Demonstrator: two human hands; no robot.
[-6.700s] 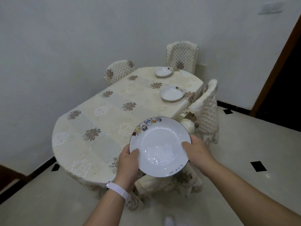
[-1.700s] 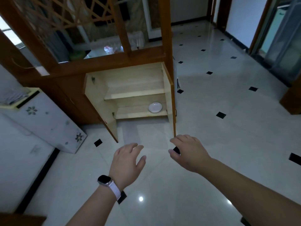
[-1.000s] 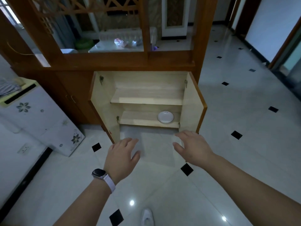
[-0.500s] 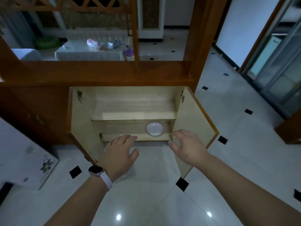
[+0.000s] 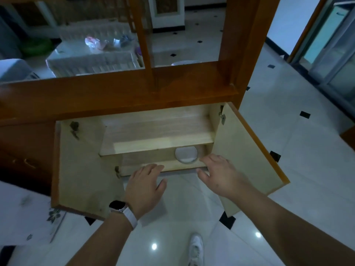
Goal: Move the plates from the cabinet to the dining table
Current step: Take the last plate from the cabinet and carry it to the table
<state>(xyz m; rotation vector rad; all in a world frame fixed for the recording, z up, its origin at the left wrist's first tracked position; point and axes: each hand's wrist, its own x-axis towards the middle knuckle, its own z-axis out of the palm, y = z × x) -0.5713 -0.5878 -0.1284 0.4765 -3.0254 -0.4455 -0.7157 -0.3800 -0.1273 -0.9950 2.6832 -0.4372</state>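
A low wooden cabinet stands open in front of me, both doors swung wide. One white plate lies on its bottom shelf, towards the right, partly under the upper shelf's edge. My left hand, with a watch on the wrist, hovers palm down just in front of the bottom shelf, fingers apart and holding nothing. My right hand reaches towards the shelf edge just right of the plate, fingers spread, not touching it.
The left door and the right door flank my hands. A wooden divider frame rises above the cabinet. The floor is glossy white tile with black diamonds. My white shoe shows below.
I have come closer to the cabinet and look more steeply down into it. Both empty hands have moved forward to the bottom shelf's front edge, the right one near the plate.
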